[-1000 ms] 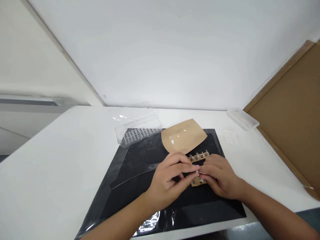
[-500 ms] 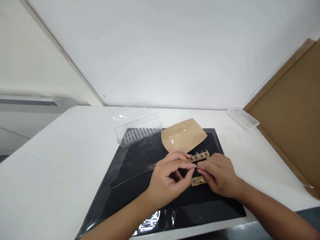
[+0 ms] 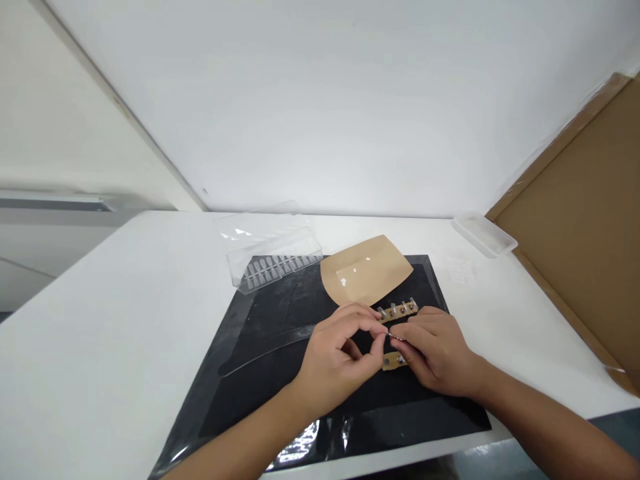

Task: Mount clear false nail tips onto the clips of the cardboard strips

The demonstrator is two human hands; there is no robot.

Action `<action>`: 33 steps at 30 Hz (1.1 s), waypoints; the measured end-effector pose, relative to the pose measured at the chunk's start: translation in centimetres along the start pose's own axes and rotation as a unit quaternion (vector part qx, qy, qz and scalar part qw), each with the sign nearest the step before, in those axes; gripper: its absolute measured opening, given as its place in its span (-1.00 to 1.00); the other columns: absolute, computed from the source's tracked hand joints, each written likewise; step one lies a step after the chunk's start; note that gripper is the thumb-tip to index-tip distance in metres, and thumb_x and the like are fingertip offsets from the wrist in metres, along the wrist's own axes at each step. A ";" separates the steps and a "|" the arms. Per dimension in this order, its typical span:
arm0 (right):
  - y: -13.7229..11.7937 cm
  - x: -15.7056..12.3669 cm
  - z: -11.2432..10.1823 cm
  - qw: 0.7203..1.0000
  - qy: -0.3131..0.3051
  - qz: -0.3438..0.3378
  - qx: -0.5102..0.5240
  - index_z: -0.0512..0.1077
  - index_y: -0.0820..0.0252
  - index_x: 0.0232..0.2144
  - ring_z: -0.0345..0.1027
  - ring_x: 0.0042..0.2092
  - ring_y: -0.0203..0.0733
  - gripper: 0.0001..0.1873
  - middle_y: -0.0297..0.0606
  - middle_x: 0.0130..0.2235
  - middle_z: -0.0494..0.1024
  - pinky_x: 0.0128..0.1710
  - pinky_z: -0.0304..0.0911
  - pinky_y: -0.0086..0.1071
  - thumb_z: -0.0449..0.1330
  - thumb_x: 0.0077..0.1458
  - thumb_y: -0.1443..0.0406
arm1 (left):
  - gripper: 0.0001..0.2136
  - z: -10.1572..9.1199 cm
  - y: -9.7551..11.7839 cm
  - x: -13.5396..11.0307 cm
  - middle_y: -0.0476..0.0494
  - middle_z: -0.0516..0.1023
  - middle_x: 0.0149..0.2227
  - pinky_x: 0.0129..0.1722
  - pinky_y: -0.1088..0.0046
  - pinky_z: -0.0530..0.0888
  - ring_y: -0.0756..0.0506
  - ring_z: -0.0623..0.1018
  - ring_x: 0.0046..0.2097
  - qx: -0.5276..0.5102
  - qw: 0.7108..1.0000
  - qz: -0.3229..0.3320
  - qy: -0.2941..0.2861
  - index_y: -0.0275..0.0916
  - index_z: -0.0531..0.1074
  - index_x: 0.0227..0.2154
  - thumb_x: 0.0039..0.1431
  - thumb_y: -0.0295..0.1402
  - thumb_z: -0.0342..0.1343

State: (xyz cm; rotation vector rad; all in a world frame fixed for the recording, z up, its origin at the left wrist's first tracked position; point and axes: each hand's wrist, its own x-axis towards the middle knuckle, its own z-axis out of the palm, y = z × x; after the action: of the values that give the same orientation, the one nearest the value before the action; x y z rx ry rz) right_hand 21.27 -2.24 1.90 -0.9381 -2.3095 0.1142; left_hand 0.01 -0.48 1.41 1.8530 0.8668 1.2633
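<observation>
Here, over the black mat (image 3: 390, 410), the right hand (image 3: 440, 350) is clasping a slender piece (image 3: 394, 337), the left hand (image 3: 334, 357) pinching its end.

Bare forearms (image 3: 530, 408), bare fingers (image 3: 358, 322)

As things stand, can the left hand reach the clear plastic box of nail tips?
Probably yes: the clear plastic box of nail tips lies forward and left of the left hand, with flat black mat between them. The hand, fingertips pinched, would likely need to open first.
</observation>
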 end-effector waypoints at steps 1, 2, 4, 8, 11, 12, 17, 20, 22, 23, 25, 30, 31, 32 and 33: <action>0.0 0.0 0.0 1.000 -0.001 0.000 0.002 0.44 0.19 -0.22 0.30 -0.47 -0.29 -0.83 -0.40 -0.45 0.52 -0.35 0.08 -0.33 0.08 0.44 0.32 | -0.92 0.0 0.1 0.0 -0.25 0.63 -0.25 -0.65 0.76 0.46 -0.03 0.65 -0.32 -0.001 1.000 -0.004 0.001 -0.31 0.63 -0.36 0.14 -0.51 0.23; 0.0 0.0 0.0 1.000 -0.002 -0.001 0.003 0.45 0.19 -0.22 0.30 -0.47 -0.29 -0.83 -0.40 -0.45 0.53 -0.35 0.08 -0.33 0.08 0.44 0.32 | -0.93 0.0 0.1 0.0 -0.25 0.63 -0.25 -0.65 0.75 0.46 -0.03 0.65 -0.33 -0.003 1.000 -0.010 0.002 -0.31 0.63 -0.36 0.13 -0.51 0.24; 0.0 0.0 0.0 1.000 -0.005 -0.001 0.005 0.46 0.19 -0.20 0.31 -0.47 -0.28 -0.83 -0.40 -0.44 0.54 -0.35 0.08 -0.32 0.08 0.44 0.32 | -0.94 0.1 0.3 0.0 -0.23 0.63 -0.25 -0.66 0.75 0.45 -0.03 0.65 -0.35 -0.013 0.999 -0.032 0.003 -0.30 0.63 -0.39 0.10 -0.50 0.25; 0.0 0.1 -0.1 1.000 -0.008 -0.006 0.004 0.47 0.20 -0.22 0.32 -0.47 -0.28 -0.81 -0.39 -0.45 0.54 -0.35 0.07 -0.32 0.08 0.44 0.31 | -0.95 0.0 0.3 0.1 -0.18 0.61 -0.25 -0.69 0.68 0.47 0.04 0.58 -0.51 -0.084 0.987 -0.134 -0.033 -0.32 0.60 -0.40 0.10 -0.45 0.26; 0.0 0.2 -0.1 1.000 -0.012 -0.014 0.001 0.47 0.20 -0.25 0.32 -0.47 -0.28 -0.79 -0.39 -0.45 0.54 -0.34 0.06 -0.32 0.08 0.44 0.31 | -0.91 -0.3 0.0 0.0 -0.17 0.60 -0.23 -0.69 0.61 0.54 0.06 0.55 -0.56 -0.138 0.968 -0.198 -0.072 -0.34 0.59 -0.38 0.11 -0.40 0.28; -0.1 0.2 -0.2 1.000 -0.013 -0.017 0.001 0.47 0.20 -0.25 0.33 -0.47 -0.28 -0.80 -0.39 -0.45 0.54 -0.34 0.06 -0.32 0.08 0.44 0.32 | -0.90 -0.4 -0.1 0.0 -0.17 0.60 -0.22 -0.68 0.60 0.55 0.05 0.56 -0.55 -0.146 0.964 -0.209 -0.079 -0.34 0.59 -0.38 0.10 -0.39 0.29; 0.0 0.2 -0.3 0.999 -0.020 -0.024 0.010 0.47 0.20 -0.25 0.32 -0.47 -0.28 -0.80 -0.40 -0.47 0.52 -0.34 0.06 -0.33 0.08 0.43 0.33 | -0.94 -0.9 -0.2 0.2 -0.15 0.60 -0.27 -0.65 0.65 0.50 0.05 0.56 -0.50 -0.128 0.967 -0.199 -0.099 -0.33 0.59 -0.42 0.06 -0.43 0.30; 0.1 0.1 -0.3 0.999 -0.021 -0.028 0.014 0.48 0.21 -0.23 0.33 -0.46 -0.28 -0.80 -0.39 -0.46 0.53 -0.33 0.08 -0.33 0.08 0.43 0.32 | -0.96 -0.9 -0.1 0.4 -0.15 0.60 -0.30 -0.63 0.67 0.47 0.02 0.58 -0.43 -0.117 0.970 -0.188 -0.104 -0.33 0.59 -0.44 0.03 -0.46 0.30; 0.1 0.1 -0.2 0.999 -0.025 -0.030 0.019 0.48 0.21 -0.22 0.33 -0.46 -0.28 -0.80 -0.39 -0.46 0.53 -0.33 0.08 -0.33 0.08 0.43 0.32 | -0.97 -0.9 0.0 0.5 -0.16 0.60 -0.31 -0.63 0.68 0.46 0.00 0.59 -0.41 -0.118 0.969 -0.187 -0.108 -0.32 0.59 -0.45 0.01 -0.46 0.29; 0.2 0.1 -0.2 0.999 -0.027 -0.029 0.021 0.48 0.21 -0.22 0.33 -0.46 -0.28 -0.80 -0.39 -0.46 0.53 -0.33 0.08 -0.33 0.08 0.43 0.32 | -0.97 -0.9 0.0 0.5 -0.16 0.60 -0.31 -0.63 0.68 0.45 -0.01 0.59 -0.40 -0.118 0.969 -0.186 -0.108 -0.32 0.59 -0.46 0.01 -0.47 0.29; 0.2 0.0 -0.2 0.999 -0.032 -0.028 0.025 0.49 0.20 -0.22 0.33 -0.46 -0.28 -0.79 -0.39 -0.46 0.53 -0.33 0.08 -0.33 0.07 0.44 0.31 | -0.97 -0.9 -0.1 0.4 -0.17 0.60 -0.31 -0.63 0.67 0.46 -0.01 0.59 -0.40 -0.121 0.969 -0.189 -0.105 -0.33 0.59 -0.46 0.00 -0.46 0.29; 0.2 -0.1 -0.2 0.998 -0.037 -0.024 0.044 0.48 0.20 -0.21 0.33 -0.46 -0.29 -0.78 -0.39 -0.46 0.53 -0.32 0.07 -0.33 0.06 0.46 0.29 | -0.94 -0.8 -0.1 0.4 -0.16 0.57 -0.31 -0.67 0.60 0.50 -0.02 0.58 -0.45 -0.168 0.952 -0.228 -0.116 -0.34 0.58 -0.47 -0.02 -0.44 0.30; 0.2 -0.1 -0.2 0.998 -0.038 -0.023 0.049 0.48 0.19 -0.21 0.33 -0.46 -0.29 -0.78 -0.40 -0.45 0.54 -0.32 0.08 -0.33 0.06 0.46 0.29 | -0.94 -0.8 -0.1 0.4 -0.16 0.56 -0.30 -0.67 0.59 0.51 -0.03 0.58 -0.45 -0.178 0.948 -0.237 -0.119 -0.34 0.57 -0.47 -0.03 -0.45 0.31; 0.2 -0.1 -0.2 0.998 -0.041 -0.022 0.052 0.48 0.19 -0.20 0.33 -0.45 -0.29 -0.79 -0.40 -0.45 0.54 -0.32 0.08 -0.33 0.06 0.45 0.29 | -0.94 -0.8 -0.1 0.4 -0.16 0.56 -0.30 -0.68 0.58 0.52 -0.03 0.58 -0.46 -0.186 0.944 -0.245 -0.120 -0.34 0.57 -0.48 -0.04 -0.45 0.31; 0.2 -0.1 -0.1 0.997 -0.044 -0.020 0.055 0.47 0.19 -0.20 0.34 -0.45 -0.29 -0.79 -0.40 -0.44 0.54 -0.32 0.08 -0.33 0.06 0.45 0.28 | -0.94 -0.8 -0.1 0.3 -0.15 0.56 -0.29 -0.68 0.57 0.52 -0.02 0.58 -0.47 -0.193 0.941 -0.252 -0.122 -0.34 0.56 -0.48 -0.04 -0.45 0.31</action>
State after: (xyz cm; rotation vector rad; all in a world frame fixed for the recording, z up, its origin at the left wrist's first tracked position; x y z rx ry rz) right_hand 21.53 -2.20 1.88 -0.8456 -2.3753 0.2685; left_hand -0.67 0.03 1.65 1.3260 0.8188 0.7924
